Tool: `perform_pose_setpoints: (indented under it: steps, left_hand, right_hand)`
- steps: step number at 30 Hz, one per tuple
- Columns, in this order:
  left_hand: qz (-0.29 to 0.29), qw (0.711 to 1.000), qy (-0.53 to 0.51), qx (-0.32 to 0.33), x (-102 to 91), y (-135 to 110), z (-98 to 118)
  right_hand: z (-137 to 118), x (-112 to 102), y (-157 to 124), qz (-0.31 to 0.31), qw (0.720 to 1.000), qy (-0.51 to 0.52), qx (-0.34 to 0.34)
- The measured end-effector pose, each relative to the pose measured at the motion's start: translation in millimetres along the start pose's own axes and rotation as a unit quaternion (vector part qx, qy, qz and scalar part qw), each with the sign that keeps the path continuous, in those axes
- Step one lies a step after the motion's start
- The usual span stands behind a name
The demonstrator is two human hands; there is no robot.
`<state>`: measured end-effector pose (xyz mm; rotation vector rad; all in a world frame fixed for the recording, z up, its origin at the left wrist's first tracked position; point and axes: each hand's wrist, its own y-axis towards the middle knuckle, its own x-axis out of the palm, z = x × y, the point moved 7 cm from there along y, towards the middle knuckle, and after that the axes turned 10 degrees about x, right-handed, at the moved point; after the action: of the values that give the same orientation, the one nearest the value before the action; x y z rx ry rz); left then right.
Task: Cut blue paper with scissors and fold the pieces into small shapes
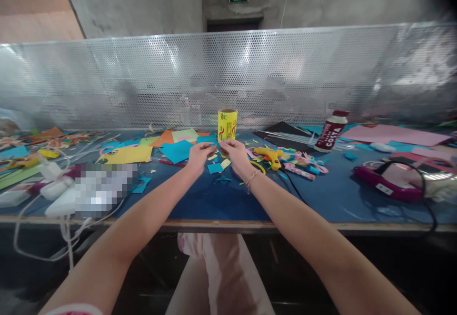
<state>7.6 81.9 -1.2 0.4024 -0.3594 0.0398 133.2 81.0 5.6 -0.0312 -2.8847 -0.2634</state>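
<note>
Both my arms reach forward over a blue table (200, 201). My left hand (199, 157) and my right hand (235, 154) meet at the fingertips just in front of a yellow cylindrical can (227, 123) that stands upright. The fingers of both hands are curled in a pinch on a small yellowish paper scrap (218, 152); what exactly they hold is too small to name. Blue and yellow paper scraps (215, 167) lie under and around the hands. A thin bracelet sits on my right wrist.
Coloured paper sheets (124, 154) cover the left and middle. A yellow glue gun (270, 155) with a black cord lies to the right, then a Costa bottle (330, 132), a pink sheet (392, 135) and a magenta device (387, 182). White cables lie left. A perforated metal screen (228, 77) closes the back.
</note>
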Motion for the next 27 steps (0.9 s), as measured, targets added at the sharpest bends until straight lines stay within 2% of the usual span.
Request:
perform_pose_setpoints:
  steps: [3,6,11,16,22,27]
  left_hand:
    - [-0.007,0.998,-0.066,-0.014,2.4,0.2,0.9]
    - [-0.013,0.997,-0.078,-0.025,1.8,0.0,1.9]
    - [-0.022,1.0,-0.013,0.015,-4.8,5.0,4.8]
    - [-0.027,0.998,0.034,0.04,-7.9,9.8,4.1]
    - [-0.057,0.994,0.079,0.046,1.1,3.4,8.4]
    - [-0.067,0.988,0.132,0.052,4.5,-0.8,12.3]
  right_hand:
    - [2.0,1.7,1.1,-0.011,1.0,0.011,0.014]
    - [4.8,3.9,3.0,-0.032,0.999,0.008,0.025]
    - [6.2,5.1,4.5,-0.05,0.998,-0.033,0.034]
    - [1.1,3.1,3.8,-0.036,0.995,-0.09,0.008]
    - [-5.7,-0.3,0.7,0.002,0.985,-0.171,-0.039]
    - [-8.0,1.8,-1.4,-0.004,0.982,-0.176,-0.063]
